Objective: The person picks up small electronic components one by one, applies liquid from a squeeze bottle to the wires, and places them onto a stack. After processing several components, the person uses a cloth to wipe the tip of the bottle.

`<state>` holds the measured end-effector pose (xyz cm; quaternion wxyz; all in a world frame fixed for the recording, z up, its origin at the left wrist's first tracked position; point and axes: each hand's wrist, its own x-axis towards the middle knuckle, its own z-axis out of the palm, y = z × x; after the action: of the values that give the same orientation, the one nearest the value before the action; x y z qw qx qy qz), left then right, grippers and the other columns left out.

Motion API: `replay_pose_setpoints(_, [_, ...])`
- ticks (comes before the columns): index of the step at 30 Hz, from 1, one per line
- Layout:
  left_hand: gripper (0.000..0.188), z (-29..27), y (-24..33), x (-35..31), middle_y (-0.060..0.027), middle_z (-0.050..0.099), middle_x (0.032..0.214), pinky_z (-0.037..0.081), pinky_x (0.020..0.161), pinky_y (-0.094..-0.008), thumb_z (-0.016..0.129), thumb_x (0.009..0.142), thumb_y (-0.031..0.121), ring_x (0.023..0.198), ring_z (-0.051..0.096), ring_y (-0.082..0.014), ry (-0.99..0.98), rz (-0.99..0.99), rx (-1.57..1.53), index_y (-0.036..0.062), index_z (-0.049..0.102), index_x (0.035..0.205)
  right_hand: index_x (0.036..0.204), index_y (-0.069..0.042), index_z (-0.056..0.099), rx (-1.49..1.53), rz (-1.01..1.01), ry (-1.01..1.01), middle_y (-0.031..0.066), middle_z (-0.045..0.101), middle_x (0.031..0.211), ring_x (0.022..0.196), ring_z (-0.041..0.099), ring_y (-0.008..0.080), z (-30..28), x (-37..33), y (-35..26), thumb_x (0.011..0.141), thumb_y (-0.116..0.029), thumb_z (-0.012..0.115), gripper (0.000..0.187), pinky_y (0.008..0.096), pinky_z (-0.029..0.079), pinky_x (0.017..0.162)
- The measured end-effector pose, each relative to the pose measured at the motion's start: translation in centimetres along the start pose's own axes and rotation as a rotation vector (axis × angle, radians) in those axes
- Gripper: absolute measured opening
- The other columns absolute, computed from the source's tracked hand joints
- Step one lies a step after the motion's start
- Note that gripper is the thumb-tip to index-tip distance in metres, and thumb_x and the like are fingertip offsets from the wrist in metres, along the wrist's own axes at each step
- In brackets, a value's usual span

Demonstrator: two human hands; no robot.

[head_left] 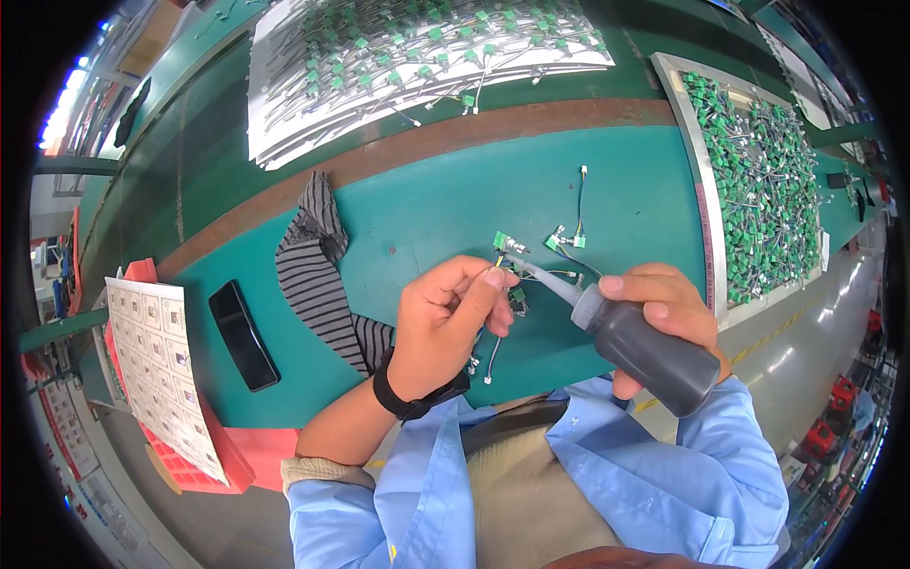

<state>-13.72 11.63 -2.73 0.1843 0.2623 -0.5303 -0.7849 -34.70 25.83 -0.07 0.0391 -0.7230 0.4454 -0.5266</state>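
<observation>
Over the green desk (398,228), the left hand (441,318) has its fingers pinched closed on the leads of a green wired component (500,241), held just ahead of the fingertips. The right hand (675,308) has its fingers curled around a dark squeeze bottle (649,353), nozzle slanting toward the component; contact cannot be confirmed. Judged sound practice: steady pinch, light even pressure, nozzle kept aligned. Similar units (579,242) lie nearby. Striped cloth (313,275) and black phone (245,335) rest leftward; a framed tray (700,180) of like units sits rightward. Beyond it, floor (773,370) bears yellow marking.
</observation>
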Motion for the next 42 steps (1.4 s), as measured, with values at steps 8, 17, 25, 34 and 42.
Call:
replay_pose_setpoints(8, [0.024,-0.2,-0.4,0.0,-0.0070,0.065,0.075,0.049,0.063,-0.0250,0.053,0.105,0.016,0.066,0.060,-0.0113,-0.037,0.016,-0.012,-0.0039,0.065,0.104,0.125,-0.002,0.043,0.019,-0.012,0.018,0.0299,0.068,0.111,0.075,0.070,0.0267,0.2,-0.3,0.1,0.079,-0.044,0.083,0.074,0.0333,0.054,0.057])
replay_pose_setpoints(17, [0.025,-1.6,1.0,-0.1,-0.0068,0.064,0.078,0.049,0.063,-0.0259,0.052,0.105,0.018,0.065,0.059,-0.0121,-0.077,-0.014,-0.071,-0.0033,0.064,0.107,0.136,-0.009,0.041,0.053,0.104,0.002,0.0252,0.064,0.122,0.093,0.068,0.0327,0.9,-0.3,-0.4,0.081,-0.052,0.077,0.078,0.0432,0.052,0.079])
replay_pose_setpoints(25, [0.022,-6.4,6.1,0.7,-0.0066,0.065,0.089,0.048,0.064,-0.0268,0.052,0.104,0.015,0.067,0.056,-0.0127,0.046,-0.008,-0.055,-0.0021,0.060,0.115,0.125,-0.004,0.047,-0.009,0.011,0.135,0.0249,0.069,0.111,0.073,0.070,0.0266,-0.3,-1.0,1.0,0.072,-0.044,0.089,0.079,0.0328,0.054,0.061])
replay_pose_setpoints(34, [0.022,-20.7,18.9,14.1,-0.0095,0.069,0.098,0.049,0.071,-0.0245,0.058,0.101,0.014,0.075,0.059,-0.0115,0.271,0.071,0.578,-0.0024,0.061,0.116,0.121,-0.005,0.051,0.040,-0.008,0.233,0.0218,0.070,0.110,0.067,0.067,0.0218,-0.1,-1.1,2.0,0.068,-0.048,0.091,0.080,0.0295,0.050,0.055])
replay_pose_setpoints(42, [0.022,-31.8,21.9,32.6,-0.0040,0.069,0.088,0.050,0.062,-0.0253,0.068,0.093,0.013,0.073,0.062,-0.0099,0.339,0.219,0.894,-0.0013,0.070,0.109,0.119,-0.005,0.051,-0.011,0.019,0.232,0.0197,0.071,0.108,0.065,0.065,0.0187,0.0,0.2,2.3,0.068,-0.051,0.090,0.080,0.0276,0.050,0.055])
